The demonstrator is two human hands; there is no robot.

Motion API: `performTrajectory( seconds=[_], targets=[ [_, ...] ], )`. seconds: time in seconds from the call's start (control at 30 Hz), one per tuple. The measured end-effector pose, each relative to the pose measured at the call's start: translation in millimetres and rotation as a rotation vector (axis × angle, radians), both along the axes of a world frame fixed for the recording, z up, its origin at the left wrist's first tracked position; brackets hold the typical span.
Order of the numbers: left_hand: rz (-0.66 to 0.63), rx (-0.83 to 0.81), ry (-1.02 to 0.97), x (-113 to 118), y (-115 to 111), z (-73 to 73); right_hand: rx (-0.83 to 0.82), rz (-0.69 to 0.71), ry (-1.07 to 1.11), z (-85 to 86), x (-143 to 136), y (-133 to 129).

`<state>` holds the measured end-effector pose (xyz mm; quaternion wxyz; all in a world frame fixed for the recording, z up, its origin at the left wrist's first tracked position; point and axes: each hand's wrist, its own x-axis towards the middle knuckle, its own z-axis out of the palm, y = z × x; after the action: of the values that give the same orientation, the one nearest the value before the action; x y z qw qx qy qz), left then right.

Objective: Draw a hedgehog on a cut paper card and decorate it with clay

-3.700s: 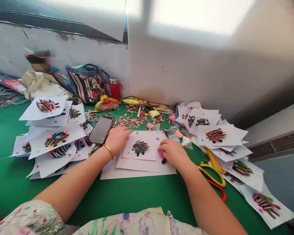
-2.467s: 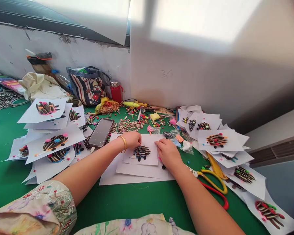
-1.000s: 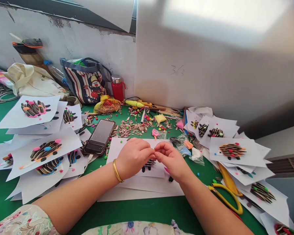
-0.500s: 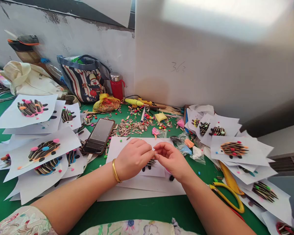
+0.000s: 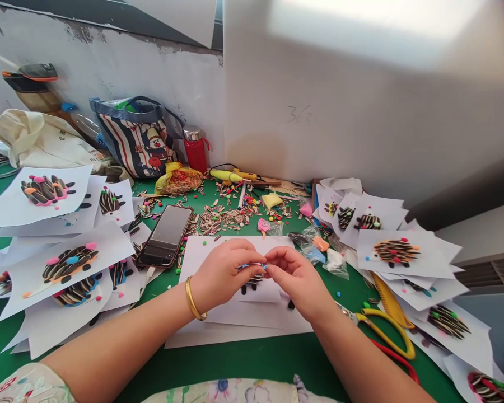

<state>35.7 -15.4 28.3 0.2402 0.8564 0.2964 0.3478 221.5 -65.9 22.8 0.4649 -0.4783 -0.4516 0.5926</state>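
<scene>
In the head view, the left hand (image 5: 227, 268) and right hand (image 5: 298, 280) meet mid-dial, fingertips pinching a blue piece (image 5: 264, 267), not yet placed. The seeded card (image 5: 265, 294) lies beneath, partly hidden, its remaining work unclear; seemingly finished card piles stand at nine o'clock (outer pile (image 5: 114, 247)) and three (opposite pile (image 5: 368, 264)).

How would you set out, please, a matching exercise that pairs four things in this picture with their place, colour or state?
Things:
1. phone
2. red flask
3. scissors
4. small blue piece

Place, colour or state:
A. one yellow handle and one red handle
B. at the fingertips of the left hand and the right hand
C. lying face up, screen dark
D. standing beside the striped bag

Right pairs: 1-C, 2-D, 3-A, 4-B.
</scene>
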Motion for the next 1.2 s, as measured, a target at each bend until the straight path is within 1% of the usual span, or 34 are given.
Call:
performTrajectory(
  seconds=[0.2,0.27,0.33,0.47,0.53,0.63,0.73,0.83,0.93,1.07,1.2],
  targets=[
    [-0.008,0.191,-0.046,3.3,-5.7,-7.2,-0.036,-0.025,0.013,-1.3,-1.3,-0.5],
    [-0.014,0.203,-0.051,4.4,-8.0,-6.3,-0.051,-0.026,0.012,-0.6,-1.5,-1.7],
    [0.008,0.114,-0.070,4.8,-8.0,-3.5,-0.050,-0.036,-0.001,-0.4,-0.8,-3.4],
    [0.120,-0.181,-0.131,-1.6,3.9,1.0,-0.038,-0.123,-0.034,-4.2,5.8,-6.0],
    [0.143,-0.260,-0.075,-8.4,13.8,-1.5,-0.061,-0.163,-0.048,-8.5,11.6,-7.0],
    [0.164,-0.292,0.132,-17.8,24.9,-11.1,-0.109,-0.196,-0.060,-15.8,19.6,-8.6],
    [0.151,-0.307,0.342,-20.5,27.1,-21.6,-0.129,-0.201,-0.054,-20.8,23.5,-10.0],
    [0.187,-0.303,0.465,-18.0,24.9,-27.8,-0.129,-0.186,-0.046,-22.6,24.0,-10.3],
    [0.225,-0.260,0.529,-15.6,24.4,-30.8,-0.124,-0.173,-0.040,-23.9,23.8,-9.8],
    [0.176,-0.189,0.551,-15.2,25.6,-34.9,-0.113,-0.161,-0.038,-25.6,24.0,-9.7],
    [0.159,-0.147,0.534,-14.8,25.2,-38.7,-0.106,-0.150,-0.047,-25.8,24.3,-10.4]
  ],
)
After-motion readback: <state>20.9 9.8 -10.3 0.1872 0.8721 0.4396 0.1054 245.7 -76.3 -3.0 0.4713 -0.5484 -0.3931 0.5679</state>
